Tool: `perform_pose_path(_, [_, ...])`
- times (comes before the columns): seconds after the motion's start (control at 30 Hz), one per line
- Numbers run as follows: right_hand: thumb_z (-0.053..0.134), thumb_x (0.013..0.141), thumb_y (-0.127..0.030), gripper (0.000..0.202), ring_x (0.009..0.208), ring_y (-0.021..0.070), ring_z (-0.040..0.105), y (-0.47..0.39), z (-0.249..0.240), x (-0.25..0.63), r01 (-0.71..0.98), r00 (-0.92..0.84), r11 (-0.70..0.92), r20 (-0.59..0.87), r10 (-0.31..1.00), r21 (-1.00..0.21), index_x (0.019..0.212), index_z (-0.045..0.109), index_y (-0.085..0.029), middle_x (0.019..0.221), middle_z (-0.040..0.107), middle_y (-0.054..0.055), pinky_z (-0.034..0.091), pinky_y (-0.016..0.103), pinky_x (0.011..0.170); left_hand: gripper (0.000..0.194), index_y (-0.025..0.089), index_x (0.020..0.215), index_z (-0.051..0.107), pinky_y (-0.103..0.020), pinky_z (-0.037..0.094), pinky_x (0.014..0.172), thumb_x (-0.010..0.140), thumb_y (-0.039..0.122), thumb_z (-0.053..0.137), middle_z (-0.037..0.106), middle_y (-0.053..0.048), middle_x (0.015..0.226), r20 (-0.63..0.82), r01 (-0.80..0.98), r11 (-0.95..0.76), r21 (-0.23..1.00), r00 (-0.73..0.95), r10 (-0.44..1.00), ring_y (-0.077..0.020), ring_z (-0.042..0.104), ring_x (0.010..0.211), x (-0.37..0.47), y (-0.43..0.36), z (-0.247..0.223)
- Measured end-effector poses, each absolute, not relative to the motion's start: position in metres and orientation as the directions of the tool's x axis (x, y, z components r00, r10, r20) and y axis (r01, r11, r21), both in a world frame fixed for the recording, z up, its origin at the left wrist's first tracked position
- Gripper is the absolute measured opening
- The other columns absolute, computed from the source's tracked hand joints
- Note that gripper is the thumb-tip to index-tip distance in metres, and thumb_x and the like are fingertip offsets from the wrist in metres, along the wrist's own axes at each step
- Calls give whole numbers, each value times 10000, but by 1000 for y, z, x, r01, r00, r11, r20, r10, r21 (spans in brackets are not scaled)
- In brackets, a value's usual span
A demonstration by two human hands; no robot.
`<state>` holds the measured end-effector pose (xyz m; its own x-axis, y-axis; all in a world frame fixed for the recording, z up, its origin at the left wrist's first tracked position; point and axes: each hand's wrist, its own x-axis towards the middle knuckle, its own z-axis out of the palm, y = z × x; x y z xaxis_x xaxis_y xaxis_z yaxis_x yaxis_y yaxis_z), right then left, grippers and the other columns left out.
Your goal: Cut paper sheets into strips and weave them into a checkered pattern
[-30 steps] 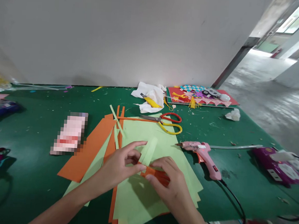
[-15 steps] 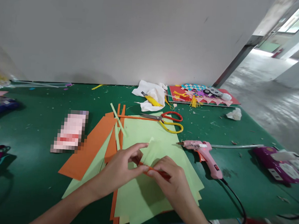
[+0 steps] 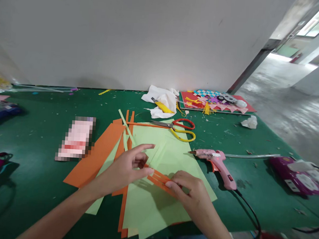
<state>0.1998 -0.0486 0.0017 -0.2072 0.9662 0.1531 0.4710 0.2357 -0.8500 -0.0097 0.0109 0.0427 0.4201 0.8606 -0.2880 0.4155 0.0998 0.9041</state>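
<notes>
Between my two hands is a piece of orange paper (image 3: 159,179) with long slits in it, held over a stack of pale green sheets (image 3: 170,206). My left hand (image 3: 135,165) pinches its left end with the thumb, the index finger stretched out above. At the other end, my right hand (image 3: 189,188) grips it between thumb and fingers. A light green paper strip (image 3: 157,153) slants upward beside the left fingertips; whether it is woven through the slits I cannot tell. Scissors (image 3: 179,129) with one red and one yellow handle lie across the top of the green sheets.
A pink glue gun (image 3: 218,164) lies right of the paper, its cord running to the front edge. Orange sheets (image 3: 96,153) and cut strips (image 3: 124,204) lie left. Behind are a yellow cutter (image 3: 163,106) on white tissue (image 3: 157,94) and a red board (image 3: 246,107) with paper crafts.
The orange paper has turned flatter, so its slits now show. My left index finger has straightened, and my right hand has shifted slightly right and down.
</notes>
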Motion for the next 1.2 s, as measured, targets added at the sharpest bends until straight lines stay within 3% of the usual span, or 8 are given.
perform_pose_path(0.2, [531,906,-234,270,627,121,541,-61,-3,211,444,-225,213,122,967,-870,651,612,-192,653,560,-6,419,227,576,669,309,1310,520,-240,495,645,684,300,754,565,21,726,-187,365,62,929,318,930,-147,577,670,-30,26,82])
perform_pose_path(0.3, [594,846,-188,118,721,130,584,-62,-5,213,444,-143,188,138,980,-876,930,665,-229,903,641,18,479,243,666,655,332,1247,590,-230,508,604,628,268,794,588,19,730,-210,280,121,952,312,926,-138,589,631,-31,25,91])
perform_pose_path(0.5, [625,785,-196,641,1054,202,586,-53,-1,188,230,-213,168,119,970,-959,1376,382,-245,1189,600,84,494,360,875,598,371,1261,576,-276,514,770,704,234,742,702,12,899,-371,308,210,928,699,612,-190,653,861,-1,9,73])
perform_pose_path(0.67, [492,887,-256,175,681,143,584,-51,4,177,98,-308,0,-30,951,-995,933,651,-200,743,608,0,471,250,617,571,330,1279,555,-315,489,857,737,296,729,699,-6,966,-375,345,176,922,682,628,-190,643,914,5,9,56])
perform_pose_path(0.73, [432,927,-314,304,497,101,452,-54,3,183,137,-280,-117,-152,948,-984,755,639,-173,539,464,-40,370,213,484,590,310,1280,554,-311,506,828,721,326,744,681,-12,946,-392,384,170,907,630,671,-185,644,891,0,14,54])
perform_pose_path(1.0, [415,928,-523,457,433,73,239,-77,-10,225,103,28,-263,-261,965,-959,916,638,-124,459,261,-89,197,219,435,537,258,1161,625,-261,554,691,654,309,794,639,-5,852,-159,297,84,951,237,958,-147,642,748,-41,48,90])
perform_pose_path(1.1, [428,902,-570,499,445,79,234,-85,-16,234,108,125,-277,-264,956,-955,887,641,-120,476,253,-79,176,229,432,520,250,1116,643,-198,511,566,622,308,795,615,30,720,-125,77,105,992,332,935,-98,602,609,-45,56,87])
perform_pose_path(1.2, [439,884,-591,518,450,85,242,-89,-21,239,152,199,-297,-265,943,-943,849,650,-118,493,252,-69,173,235,430,468,260,1088,656,-242,531,668,639,284,786,655,18,800,-281,232,187,955,490,825,-127,651,702,-31,60,65])
